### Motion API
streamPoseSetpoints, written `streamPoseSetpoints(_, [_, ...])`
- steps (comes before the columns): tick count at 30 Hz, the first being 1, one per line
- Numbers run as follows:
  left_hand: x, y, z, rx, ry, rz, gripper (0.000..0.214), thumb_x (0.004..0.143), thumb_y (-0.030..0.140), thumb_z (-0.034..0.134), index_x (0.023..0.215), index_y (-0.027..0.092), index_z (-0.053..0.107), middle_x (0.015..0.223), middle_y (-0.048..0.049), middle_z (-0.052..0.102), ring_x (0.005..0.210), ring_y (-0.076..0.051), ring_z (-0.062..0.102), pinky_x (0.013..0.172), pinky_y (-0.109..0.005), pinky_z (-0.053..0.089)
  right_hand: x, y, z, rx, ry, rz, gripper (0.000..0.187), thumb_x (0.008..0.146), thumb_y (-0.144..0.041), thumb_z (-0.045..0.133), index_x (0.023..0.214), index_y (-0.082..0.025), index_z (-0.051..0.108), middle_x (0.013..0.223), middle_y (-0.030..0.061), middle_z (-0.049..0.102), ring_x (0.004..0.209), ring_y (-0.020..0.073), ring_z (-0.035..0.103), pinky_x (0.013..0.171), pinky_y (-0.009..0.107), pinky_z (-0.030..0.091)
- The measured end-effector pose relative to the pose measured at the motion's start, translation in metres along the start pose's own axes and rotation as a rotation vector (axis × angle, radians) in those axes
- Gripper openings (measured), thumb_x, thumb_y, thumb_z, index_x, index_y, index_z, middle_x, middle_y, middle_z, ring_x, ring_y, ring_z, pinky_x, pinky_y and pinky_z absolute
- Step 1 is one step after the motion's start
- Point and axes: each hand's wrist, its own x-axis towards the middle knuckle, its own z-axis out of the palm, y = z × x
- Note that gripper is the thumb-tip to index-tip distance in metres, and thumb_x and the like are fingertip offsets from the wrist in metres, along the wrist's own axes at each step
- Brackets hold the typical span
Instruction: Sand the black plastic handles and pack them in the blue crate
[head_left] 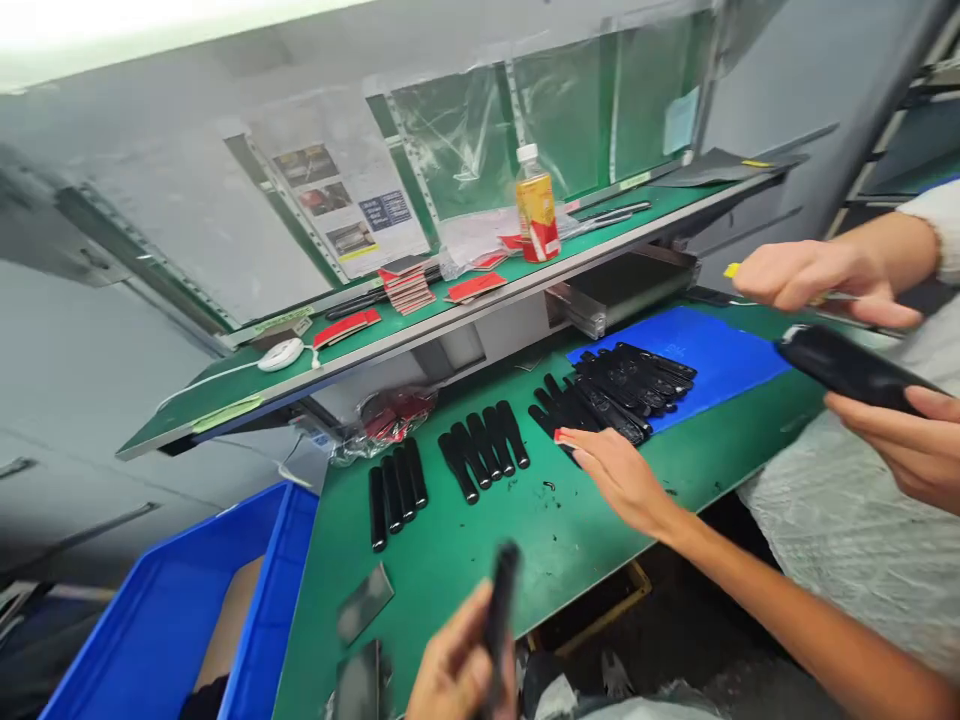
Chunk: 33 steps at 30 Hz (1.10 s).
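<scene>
My left hand (454, 665) is low at the front edge, closed round a black stick-shaped part (501, 600) held upright and blurred by motion. My right hand (615, 470) reaches across the green bench mat (480, 540), fingers stretched flat, fingertips touching the near end of a pile of black parts (615, 390). Two rows of the same black parts lie side by side, one (484, 445) in the middle and one (394, 490) further left.
At the right, another person's hands hold a black part (847, 368) and a yellow-tipped tool (733, 270). A blue pad (720, 355) lies under the pile. The upper shelf (450, 315) carries a bottle (537, 208) and red cards (407, 285). A blue bin (180, 610) stands at left.
</scene>
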Motion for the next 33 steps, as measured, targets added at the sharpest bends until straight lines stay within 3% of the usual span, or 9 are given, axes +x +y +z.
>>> streamPoseSetpoints(3, [0.011, 0.026, -0.001, -0.229, 0.017, 0.089, 0.051, 0.085, 0.05, 0.07, 0.128, 0.025, 0.062, 0.065, 0.0036, 0.055, 0.038, -0.007, 0.045, 0.035, -0.018, 0.032, -0.018, -0.006, 0.01, 0.201, 0.027, 0.248, 0.047, 0.101, -0.052, 0.034, 0.133, -0.03, 0.061, 0.118, 0.0078, 0.072, 0.099, 0.0267, 0.063, 0.092, 0.047, 0.047])
streamPoseSetpoints(5, [0.03, 0.049, 0.001, -0.485, 0.021, 0.098, 0.037, 0.099, 0.043, 0.05, 0.127, 0.019, 0.058, 0.063, 0.0055, 0.049, 0.039, -0.005, 0.042, 0.036, -0.016, 0.031, -0.044, -0.024, 0.028, 0.556, -0.032, 0.483, 0.058, 0.101, -0.058, 0.023, 0.132, -0.026, 0.06, 0.106, 0.0101, 0.072, 0.078, 0.0225, 0.063, 0.077, 0.041, 0.052])
streamPoseSetpoints(9, [0.059, 0.087, 0.004, -0.87, 0.169, 0.118, 0.025, 0.103, 0.023, 0.032, 0.092, 0.015, 0.053, 0.059, 0.0059, 0.042, 0.045, -0.005, 0.045, 0.046, -0.014, 0.039, -0.086, -0.07, 0.061, 1.46, -0.328, 0.881, 0.063, 0.091, -0.07, 0.042, 0.116, -0.019, 0.069, 0.101, 0.0107, 0.066, 0.073, 0.0168, 0.057, 0.07, 0.032, 0.05])
streamPoseSetpoints(12, [0.066, 0.098, 0.012, -0.935, 0.124, 0.153, 0.018, 0.099, 0.021, 0.034, 0.084, 0.017, 0.045, 0.056, 0.0079, 0.038, 0.043, -0.005, 0.042, 0.044, -0.014, 0.038, -0.093, -0.089, 0.069, 1.69, -0.322, 0.891, 0.064, 0.085, -0.068, 0.06, 0.121, -0.015, 0.068, 0.094, 0.0052, 0.058, 0.071, 0.0117, 0.051, 0.068, 0.026, 0.047])
streamPoseSetpoints(18, [0.067, 0.091, 0.047, -0.98, 0.101, 0.131, 0.019, 0.095, 0.021, 0.035, 0.076, 0.022, 0.033, 0.051, 0.0104, 0.032, 0.036, -0.004, 0.034, 0.037, -0.014, 0.032, -0.097, -0.09, 0.061, 1.573, -0.204, 0.721, 0.04, 0.088, -0.054, 0.067, 0.106, -0.018, 0.067, 0.077, -0.0003, 0.054, 0.065, 0.0092, 0.046, 0.062, 0.024, 0.035])
streamPoseSetpoints(24, [0.063, 0.084, 0.074, -0.993, 0.133, 0.133, 0.028, 0.093, 0.021, 0.036, 0.069, 0.024, 0.022, 0.049, 0.0102, 0.028, 0.034, -0.003, 0.029, 0.035, -0.013, 0.03, -0.09, -0.105, 0.055, 1.39, -0.179, 0.406, 0.035, 0.074, -0.046, 0.084, 0.082, -0.023, 0.059, 0.072, -0.0035, 0.053, 0.06, 0.0097, 0.045, 0.057, 0.025, 0.032])
streamPoseSetpoints(29, [0.056, 0.08, 0.079, -0.888, 0.062, 0.153, 0.028, 0.091, 0.019, 0.036, 0.07, 0.024, 0.019, 0.047, 0.0107, 0.024, 0.034, -0.003, 0.03, 0.035, -0.012, 0.029, -0.06, -0.087, 0.05, 0.986, 0.317, 0.567, 0.036, 0.074, -0.046, 0.083, 0.083, -0.025, 0.056, 0.069, -0.0045, 0.056, 0.058, 0.011, 0.047, 0.053, 0.024, 0.036])
streamPoseSetpoints(30, [0.056, 0.079, 0.078, -0.871, 0.051, 0.171, 0.027, 0.09, 0.019, 0.037, 0.07, 0.024, 0.019, 0.047, 0.0107, 0.025, 0.034, -0.003, 0.031, 0.035, -0.012, 0.03, -0.059, -0.083, 0.051, 1.005, 0.283, 0.565, 0.036, 0.073, -0.046, 0.084, 0.081, -0.024, 0.056, 0.069, -0.0043, 0.057, 0.057, 0.0108, 0.047, 0.052, 0.023, 0.036])
streamPoseSetpoints(33, [0.057, 0.079, 0.072, -0.86, 0.019, 0.229, 0.03, 0.089, 0.018, 0.039, 0.068, 0.024, 0.019, 0.047, 0.0103, 0.027, 0.035, -0.003, 0.032, 0.037, -0.012, 0.032, -0.062, -0.078, 0.051, 1.183, -0.066, 0.522, 0.041, 0.068, -0.046, 0.087, 0.07, -0.023, 0.054, 0.064, -0.0045, 0.056, 0.051, 0.0086, 0.042, 0.048, 0.023, 0.032])
